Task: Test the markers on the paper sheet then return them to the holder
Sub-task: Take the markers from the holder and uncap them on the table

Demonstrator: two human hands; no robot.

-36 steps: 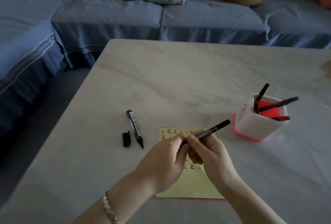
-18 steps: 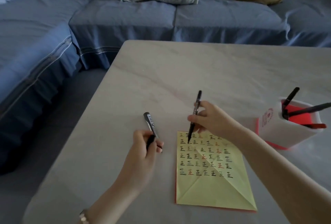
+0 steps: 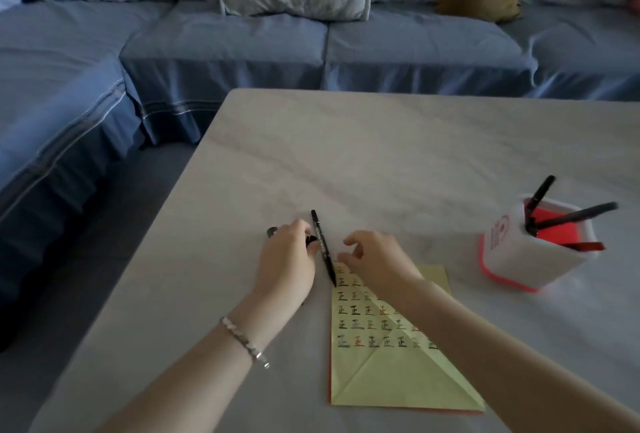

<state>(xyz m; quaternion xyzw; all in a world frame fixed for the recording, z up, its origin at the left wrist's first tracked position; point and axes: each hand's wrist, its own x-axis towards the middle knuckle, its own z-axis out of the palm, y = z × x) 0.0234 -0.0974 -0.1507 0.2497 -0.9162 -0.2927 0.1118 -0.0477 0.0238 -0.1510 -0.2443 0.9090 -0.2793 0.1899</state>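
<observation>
Blue sofa (image 3: 311, 51) wraps behind a pale marble desk (image 3: 398, 162). Yellow paper sheet (image 3: 384, 356) lies at six o'clock, the white-and-red holder (image 3: 512, 259) with markers at three. Both forearms reach in from below. Left hand (image 3: 291, 259) curls palm-down over a thick marker (image 3: 272, 232); right hand (image 3: 377, 256) hovers, fingers loose and parted, beside a slim black marker (image 3: 323, 247) lying between both hands.

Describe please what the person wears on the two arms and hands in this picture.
Both forearms are bare, with no sleeves in view. The left hand has no ring or glove that I can see; on its wrist sits a thin bracelet of small pale and silvery beads. The right hand and its wrist carry nothing visible: no watch, no bracelet, no glove.
</observation>
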